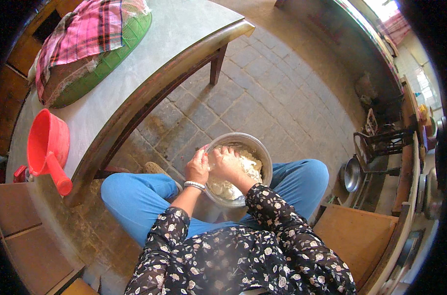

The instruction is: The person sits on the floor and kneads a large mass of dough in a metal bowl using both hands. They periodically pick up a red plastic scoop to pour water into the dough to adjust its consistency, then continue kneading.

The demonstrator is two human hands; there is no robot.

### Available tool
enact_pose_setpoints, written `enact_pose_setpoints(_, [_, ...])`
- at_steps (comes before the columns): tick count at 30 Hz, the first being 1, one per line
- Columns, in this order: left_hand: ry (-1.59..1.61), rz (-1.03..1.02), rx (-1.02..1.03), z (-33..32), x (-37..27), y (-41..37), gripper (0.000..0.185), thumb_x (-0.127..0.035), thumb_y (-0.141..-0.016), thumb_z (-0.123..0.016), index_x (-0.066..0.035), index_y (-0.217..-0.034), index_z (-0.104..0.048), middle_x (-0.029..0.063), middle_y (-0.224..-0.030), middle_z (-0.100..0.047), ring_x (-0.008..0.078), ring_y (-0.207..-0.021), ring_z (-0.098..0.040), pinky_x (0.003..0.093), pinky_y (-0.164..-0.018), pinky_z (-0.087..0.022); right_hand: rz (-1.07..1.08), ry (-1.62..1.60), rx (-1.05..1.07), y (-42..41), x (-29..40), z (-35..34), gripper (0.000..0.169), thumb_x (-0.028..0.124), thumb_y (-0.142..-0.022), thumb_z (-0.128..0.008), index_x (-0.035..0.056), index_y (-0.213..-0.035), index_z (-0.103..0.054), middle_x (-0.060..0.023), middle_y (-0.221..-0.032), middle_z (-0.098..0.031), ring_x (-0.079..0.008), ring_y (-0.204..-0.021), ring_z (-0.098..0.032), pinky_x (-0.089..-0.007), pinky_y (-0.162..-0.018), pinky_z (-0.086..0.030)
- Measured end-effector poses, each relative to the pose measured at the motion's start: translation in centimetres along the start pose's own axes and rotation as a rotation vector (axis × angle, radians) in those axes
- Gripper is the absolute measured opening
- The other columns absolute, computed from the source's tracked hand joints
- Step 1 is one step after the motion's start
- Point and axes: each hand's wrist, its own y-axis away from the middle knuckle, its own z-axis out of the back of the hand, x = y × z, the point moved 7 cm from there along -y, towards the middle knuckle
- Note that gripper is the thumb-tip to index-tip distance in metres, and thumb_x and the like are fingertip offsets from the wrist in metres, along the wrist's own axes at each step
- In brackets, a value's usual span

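Note:
A round metal basin (266, 158) stands between my knees, with pale dough and loose white flour (248, 166) in it. My left hand (198, 167), with a white beaded bracelet at the wrist, grips the basin's left rim. Inside the basin, my right hand (226, 164) rests on the dough, fingers spread and pointing to the far side; its palm faces down and is hidden. What lies under that hand cannot be seen.
At the left, a table (146, 48) bears a red plastic dipper (48, 143) and a green woven cover (109, 70) under a pink checked cloth (87, 35). A metal pan (352, 175) is at the right, beside a wooden cabinet (356, 232). Stone tiles (253, 96) pave the floor.

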Motion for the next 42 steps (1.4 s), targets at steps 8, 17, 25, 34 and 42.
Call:
enact_pose_setpoints(8, [0.014,-0.056,-0.081,0.6,-1.2,0.2,0.022,-0.026,-0.091,-0.050,-0.011,-0.102,-0.060,0.0187,-0.076,-0.062,0.0376,-0.071,-0.061,0.0442,-0.060,-0.046,-0.067,0.048,-0.045,-1.3,-1.6,-0.9,0.038,0.015,-0.070,-0.062,0.0001,-0.104,-0.053,-0.0215,-0.093,-0.059,-0.0346,-0.092,-0.059,-0.0426,-0.079,-0.048])
enact_pose_setpoints(17, [0.021,0.034,-0.027,-0.2,0.5,0.2,0.021,-0.027,-0.091,-0.049,-0.017,-0.105,-0.059,0.0148,-0.081,-0.063,0.0343,-0.072,-0.062,0.0416,-0.059,-0.047,-0.158,-0.363,-0.175,-1.1,-7.2,0.3,0.036,0.000,-0.069,-0.059,0.0059,-0.104,-0.052,-0.0215,-0.092,-0.061,-0.0378,-0.089,-0.059,-0.0439,-0.076,-0.046])
enact_pose_setpoints(25, [0.027,-0.031,-0.096,0.3,0.1,0.2,0.021,-0.030,-0.091,-0.049,-0.012,-0.097,-0.058,0.0169,-0.070,-0.060,0.0359,-0.066,-0.061,0.0432,-0.057,-0.044,-0.333,-0.154,-0.026,0.3,-7.0,1.1,0.065,0.020,-0.065,-0.072,0.0007,-0.119,-0.042,-0.0218,-0.112,-0.056,-0.0366,-0.106,-0.052,-0.0405,-0.088,-0.045])
enact_pose_setpoints(34, [-0.011,-0.059,-0.106,0.3,-0.1,0.2,0.019,-0.026,-0.090,-0.050,-0.011,-0.099,-0.058,0.0180,-0.072,-0.061,0.0374,-0.068,-0.060,0.0446,-0.057,-0.045,0.004,-0.002,-0.146,-1.6,-1.9,-0.5,0.034,0.011,-0.067,-0.062,0.0020,-0.098,-0.054,-0.0179,-0.092,-0.061,-0.0352,-0.087,-0.060,-0.0417,-0.077,-0.048])
enact_pose_setpoints(42, [0.076,-0.044,-0.086,0.0,0.4,0.2,0.018,-0.025,-0.091,-0.050,-0.010,-0.097,-0.058,0.0175,-0.070,-0.060,0.0367,-0.066,-0.060,0.0433,-0.056,-0.045,0.330,-0.028,-0.320,2.3,-1.0,2.4,0.021,0.010,-0.068,-0.057,0.0068,-0.088,-0.054,-0.0129,-0.087,-0.052,-0.0302,-0.086,-0.052,-0.0397,-0.075,-0.045])
